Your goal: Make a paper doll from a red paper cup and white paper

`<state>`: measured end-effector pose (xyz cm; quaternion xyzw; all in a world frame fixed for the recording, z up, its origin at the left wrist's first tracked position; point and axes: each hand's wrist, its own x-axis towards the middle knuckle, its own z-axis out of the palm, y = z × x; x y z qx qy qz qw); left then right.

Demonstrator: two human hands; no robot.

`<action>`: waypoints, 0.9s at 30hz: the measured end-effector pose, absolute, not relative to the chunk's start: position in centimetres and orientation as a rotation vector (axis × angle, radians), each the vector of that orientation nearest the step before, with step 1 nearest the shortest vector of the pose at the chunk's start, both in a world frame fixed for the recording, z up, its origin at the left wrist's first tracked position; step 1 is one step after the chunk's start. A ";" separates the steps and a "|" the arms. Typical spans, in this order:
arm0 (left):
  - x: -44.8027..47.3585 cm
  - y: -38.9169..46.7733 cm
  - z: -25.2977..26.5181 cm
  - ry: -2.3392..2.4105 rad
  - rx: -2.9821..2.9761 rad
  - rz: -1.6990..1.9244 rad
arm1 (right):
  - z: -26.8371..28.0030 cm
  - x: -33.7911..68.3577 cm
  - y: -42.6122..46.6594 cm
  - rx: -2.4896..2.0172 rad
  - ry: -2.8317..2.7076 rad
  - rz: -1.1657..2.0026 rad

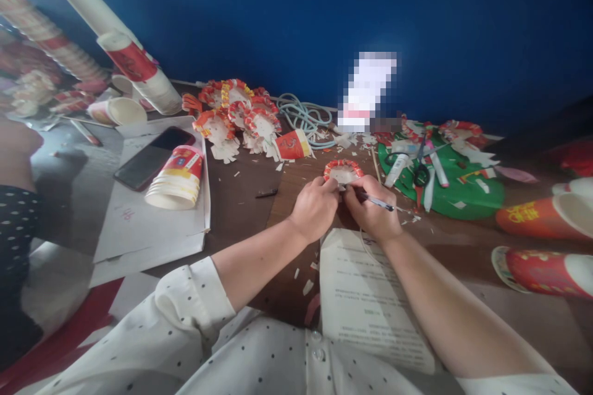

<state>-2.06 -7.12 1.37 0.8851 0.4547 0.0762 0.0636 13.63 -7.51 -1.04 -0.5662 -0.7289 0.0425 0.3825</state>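
Note:
My left hand (pixel 315 208) is closed on the near edge of a small paper-cup craft (pixel 341 170), which has a white middle and a curved red-orange rim. Close beside it, my right hand (pixel 373 213) grips a slim pen (pixel 378 202); its dark end shows past the fingers, while the tip is hidden. Both hands meet at the craft's lower edge, where the fingers cover the contact. Below them lies a printed sheet (pixel 365 296). To the left on the brown table is a short black pen cap or pen piece (pixel 266 194).
Several finished-looking cup crafts (pixel 262 123) lie at the back beside a pale blue cord (pixel 301 112). Scissors (pixel 421 173) and markers rest on a green sheet (pixel 477 194). Left are stacked cups (pixel 178 179) and a phone (pixel 152 157); right, a red cup (pixel 537 268). A person's dotted clothing (pixel 16 241) shows left.

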 end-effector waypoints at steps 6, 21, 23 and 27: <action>-2.1 -7.2 1.5 1.370 2.659 0.262 | -0.5 13.5 -7.7 -1.420 -1.821 0.040; -2.2 -7.3 1.5 1.360 2.660 0.233 | 0.1 13.6 -7.9 -1.475 -1.756 -0.020; -2.2 -7.3 1.4 1.360 2.670 0.238 | 0.1 13.5 -7.9 -1.485 -1.782 0.015; -2.2 -7.3 1.2 1.358 2.687 0.224 | 0.0 13.5 -8.0 -1.506 -1.805 0.081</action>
